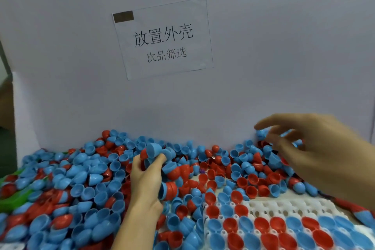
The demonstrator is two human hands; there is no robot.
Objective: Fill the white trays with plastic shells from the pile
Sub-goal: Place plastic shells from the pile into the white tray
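Shells pile [67, 176]: blue and red, banked against the white wall [263, 46]; your left hand [145, 180] grips several. White tray [284, 207], part-filled, bare cells at its far rim. Right hand [316, 154] blurred, fingers spread

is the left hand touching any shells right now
Touching. The head view shows the left hand with fingers curled round a cluster of blue and red shells, lifted just above the pile.
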